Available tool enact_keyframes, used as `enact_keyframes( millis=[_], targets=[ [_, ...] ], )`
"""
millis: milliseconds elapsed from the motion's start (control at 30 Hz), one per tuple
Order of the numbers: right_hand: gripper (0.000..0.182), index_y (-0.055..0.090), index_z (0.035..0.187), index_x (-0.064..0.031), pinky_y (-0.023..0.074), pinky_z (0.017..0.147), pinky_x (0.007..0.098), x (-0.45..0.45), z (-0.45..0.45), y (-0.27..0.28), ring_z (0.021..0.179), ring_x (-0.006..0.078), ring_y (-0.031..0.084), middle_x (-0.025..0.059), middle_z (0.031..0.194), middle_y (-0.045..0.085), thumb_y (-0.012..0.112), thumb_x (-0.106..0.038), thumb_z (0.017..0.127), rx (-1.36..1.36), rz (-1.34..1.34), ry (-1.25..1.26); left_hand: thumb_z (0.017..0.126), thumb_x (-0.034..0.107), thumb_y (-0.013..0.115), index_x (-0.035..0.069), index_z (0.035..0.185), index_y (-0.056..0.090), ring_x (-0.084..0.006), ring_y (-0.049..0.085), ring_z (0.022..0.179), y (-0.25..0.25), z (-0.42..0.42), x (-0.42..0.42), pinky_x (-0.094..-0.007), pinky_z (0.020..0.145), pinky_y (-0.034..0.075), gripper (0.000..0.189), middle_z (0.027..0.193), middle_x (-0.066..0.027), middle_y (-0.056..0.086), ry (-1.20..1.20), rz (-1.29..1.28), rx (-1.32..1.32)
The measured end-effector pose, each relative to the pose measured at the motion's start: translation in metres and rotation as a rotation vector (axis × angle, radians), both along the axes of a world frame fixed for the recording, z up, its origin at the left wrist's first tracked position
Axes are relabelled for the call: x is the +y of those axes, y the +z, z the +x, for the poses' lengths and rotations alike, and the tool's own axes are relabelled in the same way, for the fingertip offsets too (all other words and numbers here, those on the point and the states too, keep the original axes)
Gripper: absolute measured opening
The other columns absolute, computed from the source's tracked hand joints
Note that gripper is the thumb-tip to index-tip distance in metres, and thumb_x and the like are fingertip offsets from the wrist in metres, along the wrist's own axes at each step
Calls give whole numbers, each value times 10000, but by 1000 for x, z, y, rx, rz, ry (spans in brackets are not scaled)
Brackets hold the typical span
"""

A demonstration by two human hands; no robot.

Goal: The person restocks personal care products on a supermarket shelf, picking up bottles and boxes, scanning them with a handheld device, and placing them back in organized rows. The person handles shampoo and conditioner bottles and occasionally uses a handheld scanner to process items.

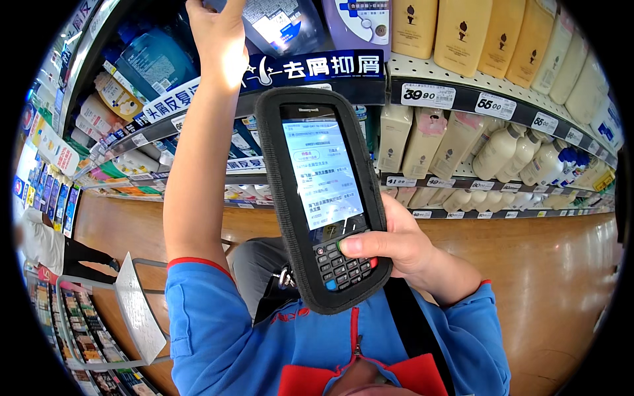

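Note:
My right hand (396, 237) holds a handheld barcode terminal (324, 198) in a black padded case, its lit screen and keypad facing me. The thumb rests on the upper keys; the fingers are mostly behind the case. My left hand (220, 29) reaches up to the upper shelf, beside a large dark blue pump-type or shampoo bottle (285, 24). Its fingertips are cut off at the top rim, so whether it grips the bottle cannot be told. A bright glare lies on the wrist. A purple-labelled bottle (359, 22) stands to the right.
Yellow bottles (463, 34) and pale bottles (500, 153) fill shelves with price tags (428, 95). Blue bottles (156, 62) stand at left. A metal-framed cart with a white board (138, 307) is on the wooden floor (495, 267); a person (47, 242) is beyond it.

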State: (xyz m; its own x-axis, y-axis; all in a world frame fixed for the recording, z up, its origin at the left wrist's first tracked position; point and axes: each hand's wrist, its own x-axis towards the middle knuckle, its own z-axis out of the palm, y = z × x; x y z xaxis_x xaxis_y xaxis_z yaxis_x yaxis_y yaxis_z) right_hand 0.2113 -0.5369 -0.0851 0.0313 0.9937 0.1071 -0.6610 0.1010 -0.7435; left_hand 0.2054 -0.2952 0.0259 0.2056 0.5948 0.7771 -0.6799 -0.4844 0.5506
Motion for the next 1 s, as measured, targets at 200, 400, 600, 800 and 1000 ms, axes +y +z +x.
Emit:
enact_keyframes(
  millis=[200, 400, 600, 800, 1000],
  targets=[
    [612, 317, 1308, 3, 417, 934, 335, 2, 7, -4, 1094, 188, 519, 125, 1208, 513, 622, -10, 777, -35, 74, 52, 788, 92, 676, 24, 1044, 436, -138, 580, 816, -1, 0, 13, -264, 725, 486, 358, 940, -82, 576, 77, 75, -9],
    [693, 217, 1329, 9, 389, 945, 331, 4, 1, -23, 1122, 181, 478, 129, 1216, 471, 618, -5, 764, -452, 195, -285, 775, 136, 700, -27, 1175, 333, -167, 566, 894, -15, 8, 19, -276, 756, 480, 567, 1032, -145, 549, 197, 143, 160],
    [673, 240, 1307, 12, 400, 921, 330, 5, 10, -35, 1103, 177, 482, 132, 1185, 480, 618, -8, 751, -592, 168, -417, 761, 126, 708, -23, 1184, 341, -177, 572, 893, -26, 6, 21, -281, 775, 479, 579, 1029, -131, 562, 329, 255, 291],
    [671, 244, 1305, 13, 400, 919, 328, 8, 13, -39, 1093, 176, 488, 128, 1176, 487, 622, -15, 752, -621, 205, -447, 746, 115, 717, -14, 1181, 362, -181, 585, 891, -23, 1, 19, -290, 775, 489, 576, 1024, -120, 573, 111, 124, 360],
    [668, 249, 1303, 16, 408, 908, 322, 9, 12, -42, 1082, 175, 495, 136, 1179, 485, 628, -18, 753, -624, 219, -441, 757, 111, 707, -11, 1171, 367, -176, 584, 891, -25, 0, 19, -284, 778, 489, 550, 1019, -120, 573, 127, 152, 366]
  ],
)
